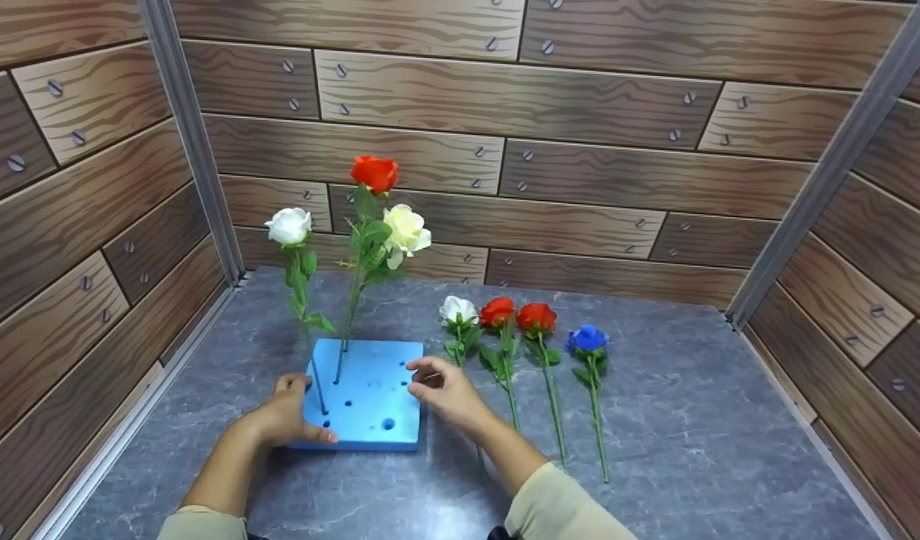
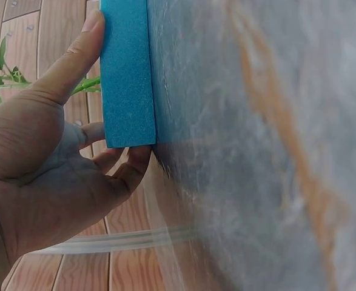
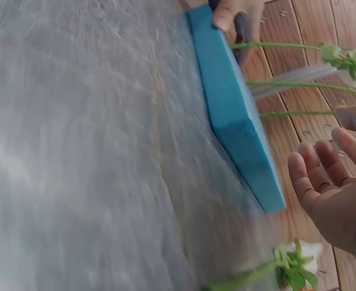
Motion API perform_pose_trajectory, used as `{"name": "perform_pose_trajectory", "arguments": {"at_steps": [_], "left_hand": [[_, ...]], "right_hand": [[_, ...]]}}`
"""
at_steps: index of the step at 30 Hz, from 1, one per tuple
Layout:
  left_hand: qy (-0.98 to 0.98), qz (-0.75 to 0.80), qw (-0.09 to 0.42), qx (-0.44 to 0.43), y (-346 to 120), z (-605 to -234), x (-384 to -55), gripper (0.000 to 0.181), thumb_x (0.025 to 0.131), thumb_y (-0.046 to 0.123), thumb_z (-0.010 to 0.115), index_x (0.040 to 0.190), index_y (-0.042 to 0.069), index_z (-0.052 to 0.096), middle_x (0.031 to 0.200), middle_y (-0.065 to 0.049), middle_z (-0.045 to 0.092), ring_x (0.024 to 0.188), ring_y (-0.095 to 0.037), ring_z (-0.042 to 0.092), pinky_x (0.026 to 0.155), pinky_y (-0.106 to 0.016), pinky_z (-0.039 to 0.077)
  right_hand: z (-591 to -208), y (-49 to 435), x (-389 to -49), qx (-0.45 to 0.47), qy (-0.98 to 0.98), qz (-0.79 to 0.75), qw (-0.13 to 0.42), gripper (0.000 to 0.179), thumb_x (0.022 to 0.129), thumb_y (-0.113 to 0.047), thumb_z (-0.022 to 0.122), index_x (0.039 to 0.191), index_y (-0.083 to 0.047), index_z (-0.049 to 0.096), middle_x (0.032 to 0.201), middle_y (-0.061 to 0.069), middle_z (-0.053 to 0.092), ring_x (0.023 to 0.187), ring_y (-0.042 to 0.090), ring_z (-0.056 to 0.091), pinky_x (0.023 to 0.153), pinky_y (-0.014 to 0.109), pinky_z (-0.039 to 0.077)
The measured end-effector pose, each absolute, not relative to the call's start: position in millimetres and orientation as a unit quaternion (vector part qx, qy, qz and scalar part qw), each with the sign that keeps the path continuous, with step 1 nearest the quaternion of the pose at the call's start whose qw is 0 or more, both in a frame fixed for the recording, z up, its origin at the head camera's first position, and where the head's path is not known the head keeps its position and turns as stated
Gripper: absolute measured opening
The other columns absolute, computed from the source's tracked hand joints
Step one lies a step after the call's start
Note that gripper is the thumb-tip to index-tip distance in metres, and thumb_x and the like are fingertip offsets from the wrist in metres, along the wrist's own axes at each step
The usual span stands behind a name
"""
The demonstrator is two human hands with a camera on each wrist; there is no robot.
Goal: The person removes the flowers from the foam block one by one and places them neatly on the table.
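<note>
A blue foam block (image 1: 374, 364) with several holes in its top lies on the table. My left hand (image 1: 280, 416) grips its left side, thumb on the top near the front corner and fingers against the side. Three artificial roses stand in the block: a white rose (image 1: 289, 226) at the left, a red rose (image 1: 374, 174) and a cream rose (image 1: 407, 231) behind. My right hand (image 1: 449, 394) is by the block's right edge, its fingers loosely bent and apart. In the right wrist view, that hand (image 3: 341, 197) holds nothing.
To the right of the block lie a white rose (image 1: 458, 309), two red roses (image 1: 536, 318) and a blue rose (image 1: 588, 340), stems toward me. My right forearm passes over some stems. Wood-patterned walls (image 1: 430, 90) enclose the grey marbled table (image 1: 677, 420) at the back and sides.
</note>
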State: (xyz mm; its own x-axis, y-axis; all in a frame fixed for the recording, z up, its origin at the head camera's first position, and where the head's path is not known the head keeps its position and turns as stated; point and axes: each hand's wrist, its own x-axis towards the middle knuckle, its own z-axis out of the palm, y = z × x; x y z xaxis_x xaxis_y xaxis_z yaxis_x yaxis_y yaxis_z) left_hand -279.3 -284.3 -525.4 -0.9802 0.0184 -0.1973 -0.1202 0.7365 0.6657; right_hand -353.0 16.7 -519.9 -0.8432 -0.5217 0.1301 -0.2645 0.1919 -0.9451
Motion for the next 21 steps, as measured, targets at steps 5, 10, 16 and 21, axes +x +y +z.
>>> {"name": "perform_pose_trajectory", "arguments": {"at_steps": [5, 10, 16, 21], "left_hand": [[0.929, 0.356, 0.099, -0.029, -286, -526, -280, 0.132, 0.076, 0.044, 0.100, 0.167, -0.010, 0.020, 0.170, -0.038, 0.014, 0.154, -0.064, 0.031, 0.123, -0.069, 0.039], [0.931, 0.350, 0.099, -0.036, -287, -526, -281, 0.134, 0.075, 0.047, 0.101, 0.167, -0.010, 0.021, 0.169, -0.038, 0.016, 0.154, -0.064, 0.031, 0.123, -0.070, 0.038], [0.930, 0.352, 0.100, -0.036, -287, -525, -281, 0.132, 0.076, 0.046, 0.100, 0.166, -0.011, 0.022, 0.169, -0.039, 0.017, 0.154, -0.064, 0.031, 0.123, -0.071, 0.038], [0.929, 0.353, 0.102, -0.033, -286, -525, -282, 0.130, 0.077, 0.045, 0.100, 0.165, -0.011, 0.023, 0.169, -0.039, 0.016, 0.155, -0.065, 0.030, 0.122, -0.072, 0.038]], "right_hand": [[-527, -4, -352, -0.276, 0.760, -0.574, 0.127, 0.041, 0.103, -0.012, 0.074, 0.141, -0.001, 0.065, 0.131, 0.025, 0.065, 0.114, 0.022, 0.069, 0.091, 0.031, 0.061], [-528, -26, -352, -0.288, 0.747, -0.580, 0.148, 0.047, 0.101, -0.014, 0.078, 0.144, -0.004, 0.064, 0.139, 0.026, 0.064, 0.122, 0.027, 0.070, 0.097, 0.038, 0.063], [-531, -50, -352, -0.289, 0.719, -0.607, 0.175, 0.047, 0.100, -0.015, 0.080, 0.145, -0.011, 0.065, 0.145, 0.023, 0.063, 0.128, 0.028, 0.069, 0.101, 0.039, 0.063], [-537, -68, -353, -0.287, 0.704, -0.623, 0.182, 0.049, 0.100, -0.014, 0.080, 0.147, -0.009, 0.064, 0.144, 0.022, 0.063, 0.128, 0.028, 0.069, 0.102, 0.040, 0.063]]}}
